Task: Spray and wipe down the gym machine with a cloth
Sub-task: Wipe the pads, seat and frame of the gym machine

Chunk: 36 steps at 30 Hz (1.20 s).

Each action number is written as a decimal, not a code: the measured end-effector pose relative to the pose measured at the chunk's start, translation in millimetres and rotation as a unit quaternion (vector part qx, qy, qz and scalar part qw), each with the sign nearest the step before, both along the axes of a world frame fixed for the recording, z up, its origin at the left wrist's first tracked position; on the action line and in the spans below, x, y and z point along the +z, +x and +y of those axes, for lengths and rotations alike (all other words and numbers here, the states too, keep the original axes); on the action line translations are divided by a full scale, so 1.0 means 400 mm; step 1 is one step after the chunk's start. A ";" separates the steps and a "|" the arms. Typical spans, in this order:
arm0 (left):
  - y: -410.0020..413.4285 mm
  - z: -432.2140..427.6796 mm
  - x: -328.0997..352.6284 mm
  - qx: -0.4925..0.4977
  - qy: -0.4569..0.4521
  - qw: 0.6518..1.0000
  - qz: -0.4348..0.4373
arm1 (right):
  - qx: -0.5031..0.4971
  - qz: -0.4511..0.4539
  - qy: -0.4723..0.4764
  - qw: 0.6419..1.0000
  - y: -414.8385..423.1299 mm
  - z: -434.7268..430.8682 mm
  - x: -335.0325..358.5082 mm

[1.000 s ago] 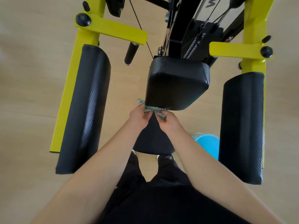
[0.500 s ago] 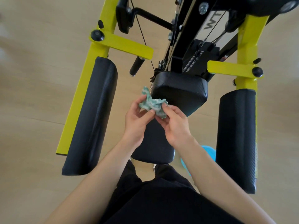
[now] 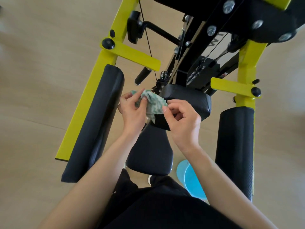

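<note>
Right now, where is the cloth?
Head view, just left of centre: the cloth is pinched between the left hand and the right hand, at the left edge of the black middle pad.

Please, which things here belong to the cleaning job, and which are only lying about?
Belongs to the job:
crumpled green patterned cloth
black padded upper cushion
black padded seat
two long black side pads
yellow metal frame

Just lying about:
round light-blue plastic object on the floor
</note>
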State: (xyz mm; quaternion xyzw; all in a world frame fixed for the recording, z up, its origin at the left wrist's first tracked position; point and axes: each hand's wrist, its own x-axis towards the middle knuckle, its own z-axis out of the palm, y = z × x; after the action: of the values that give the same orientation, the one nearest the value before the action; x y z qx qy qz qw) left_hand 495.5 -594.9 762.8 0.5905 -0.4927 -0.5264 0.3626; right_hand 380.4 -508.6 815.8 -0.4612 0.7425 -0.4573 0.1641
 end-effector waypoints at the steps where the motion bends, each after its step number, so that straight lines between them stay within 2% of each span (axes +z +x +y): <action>1: -0.008 -0.007 0.001 -0.002 0.005 1.000 0.019 | -0.008 0.011 -0.005 1.000 -0.003 -0.003 0.002; 4: -0.031 -0.021 0.009 -0.022 0.013 0.994 0.110 | -0.044 0.014 -0.012 0.999 -0.013 -0.015 0.014; 9: -0.058 -0.019 0.006 -0.147 -0.016 0.967 0.208 | -0.084 0.072 -0.019 0.994 -0.039 -0.028 0.003; 13: -0.049 0.004 -0.064 -0.171 0.017 0.972 0.158 | -0.069 0.076 0.043 0.994 -0.024 0.009 -0.067; 16: -0.036 0.032 -0.148 -0.154 0.079 0.980 0.101 | -0.077 0.043 0.119 0.989 -0.006 0.032 -0.147; 19: -0.018 0.061 -0.235 -0.154 0.162 0.973 0.057 | -0.076 0.022 0.184 0.980 -0.003 0.046 -0.229; 21: -0.011 0.073 -0.278 -0.143 0.232 0.960 0.064 | -0.077 0.012 0.216 0.973 -0.010 0.059 -0.271; 24: -0.004 0.091 -0.323 -0.074 0.303 0.947 0.077 | -0.070 0.047 0.252 0.964 -0.025 0.086 -0.311; 27: 0.020 0.133 -0.331 -0.056 0.296 0.954 -0.003 | -0.064 0.024 0.287 0.955 -0.039 0.123 -0.335; 32: 0.078 0.212 -0.348 -0.113 0.228 0.963 -0.088 | -0.090 -0.136 0.318 0.934 -0.044 0.209 -0.367; 36: 0.128 0.255 -0.389 -0.198 0.172 0.956 -0.134 | -0.070 -0.149 0.335 0.928 -0.025 0.276 -0.408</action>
State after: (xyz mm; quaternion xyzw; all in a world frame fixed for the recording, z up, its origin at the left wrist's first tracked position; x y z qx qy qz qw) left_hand 546.9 -492.9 607.0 0.6000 -0.5453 -0.5806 0.0746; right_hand 370.2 -398.2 652.6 -0.2531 0.8499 -0.2552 0.3854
